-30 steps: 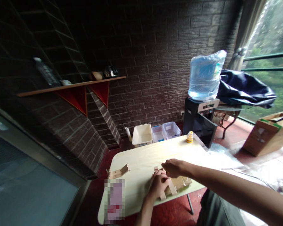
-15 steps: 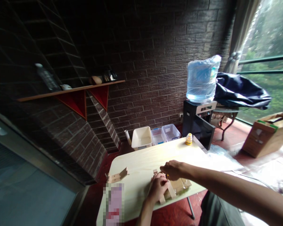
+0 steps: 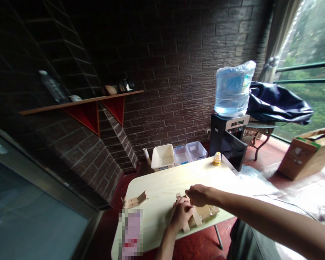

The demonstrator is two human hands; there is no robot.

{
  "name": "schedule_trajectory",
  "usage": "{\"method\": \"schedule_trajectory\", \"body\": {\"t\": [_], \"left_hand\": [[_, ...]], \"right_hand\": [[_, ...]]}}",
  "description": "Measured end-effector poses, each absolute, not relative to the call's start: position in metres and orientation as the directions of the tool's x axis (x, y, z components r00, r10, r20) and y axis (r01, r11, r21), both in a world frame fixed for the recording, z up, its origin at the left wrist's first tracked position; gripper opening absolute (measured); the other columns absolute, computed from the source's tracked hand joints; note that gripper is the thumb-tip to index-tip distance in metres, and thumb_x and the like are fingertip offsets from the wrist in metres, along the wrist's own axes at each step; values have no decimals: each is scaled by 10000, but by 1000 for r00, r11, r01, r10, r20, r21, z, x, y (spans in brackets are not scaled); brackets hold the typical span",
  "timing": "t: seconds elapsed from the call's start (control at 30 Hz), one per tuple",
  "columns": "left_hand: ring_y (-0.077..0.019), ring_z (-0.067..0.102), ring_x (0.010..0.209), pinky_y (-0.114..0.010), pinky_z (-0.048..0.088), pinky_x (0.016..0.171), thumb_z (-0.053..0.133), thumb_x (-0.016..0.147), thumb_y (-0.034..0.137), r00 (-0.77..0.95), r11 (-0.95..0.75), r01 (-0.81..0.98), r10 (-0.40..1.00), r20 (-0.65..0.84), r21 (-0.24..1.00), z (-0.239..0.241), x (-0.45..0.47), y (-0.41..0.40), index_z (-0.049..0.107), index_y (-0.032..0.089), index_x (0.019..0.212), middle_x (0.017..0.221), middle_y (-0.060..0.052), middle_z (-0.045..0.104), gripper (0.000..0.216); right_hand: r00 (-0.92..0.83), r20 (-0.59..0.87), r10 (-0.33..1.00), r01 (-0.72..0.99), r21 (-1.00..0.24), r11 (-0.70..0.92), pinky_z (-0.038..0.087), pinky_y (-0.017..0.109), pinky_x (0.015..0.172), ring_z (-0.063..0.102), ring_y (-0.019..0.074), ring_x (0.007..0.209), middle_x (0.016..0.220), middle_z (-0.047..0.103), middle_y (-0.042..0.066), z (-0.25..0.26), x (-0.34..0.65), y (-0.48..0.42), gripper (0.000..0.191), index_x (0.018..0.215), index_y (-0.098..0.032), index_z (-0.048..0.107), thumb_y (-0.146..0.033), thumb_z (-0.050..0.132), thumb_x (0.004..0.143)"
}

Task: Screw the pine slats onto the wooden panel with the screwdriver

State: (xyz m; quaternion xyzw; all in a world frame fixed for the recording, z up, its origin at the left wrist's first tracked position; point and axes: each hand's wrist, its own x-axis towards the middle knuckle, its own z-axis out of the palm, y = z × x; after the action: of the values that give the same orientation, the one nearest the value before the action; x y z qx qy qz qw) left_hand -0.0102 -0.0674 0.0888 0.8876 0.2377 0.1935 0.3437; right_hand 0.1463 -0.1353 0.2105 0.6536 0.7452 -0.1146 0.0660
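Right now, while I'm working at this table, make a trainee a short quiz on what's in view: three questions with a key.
1. Multiple choice: what stands near the far right corner of the table?
A) A metal kettle
B) A small yellow-and-white item
C) A cardboard box
2. True or false: the left grip is on the light-brown strips, with the right grip close beside it.
3. Count: how many open bins stand beyond the table's far edge?

Key: 1. B. 2. True. 3. Three: one cream and two see-through.
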Motion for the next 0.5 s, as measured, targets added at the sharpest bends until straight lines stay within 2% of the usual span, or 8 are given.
{"method": "schedule_trajectory", "body": {"t": [0.27, 0.5], "left_hand": [[-230, 692, 997, -376, 512, 959, 684, 846, 104, 810, -661, 294, 556, 188, 690, 90, -10, -68, 749, 209, 727, 1036, -63, 767, 171], [-230, 692, 979, -375, 531, 921, 668, 840, 111, 817, -670, 291, 546, 187, 683, 91, -10, -68, 761, 219, 726, 1008, -55, 771, 182]], "right_hand": [[-159, -306, 939, 987, -56, 149, 619, 356, 760, 712, 178, 861, 1058, 732, 58, 221, 146, -138, 291, 1172, -150, 696, -393, 700, 1012], [-171, -287, 942, 985, -35, 168, 605, 344, 728, 716, 189, 835, 1008, 751, 73, 221, 143, -142, 277, 1229, -124, 687, -262, 698, 989]]}}
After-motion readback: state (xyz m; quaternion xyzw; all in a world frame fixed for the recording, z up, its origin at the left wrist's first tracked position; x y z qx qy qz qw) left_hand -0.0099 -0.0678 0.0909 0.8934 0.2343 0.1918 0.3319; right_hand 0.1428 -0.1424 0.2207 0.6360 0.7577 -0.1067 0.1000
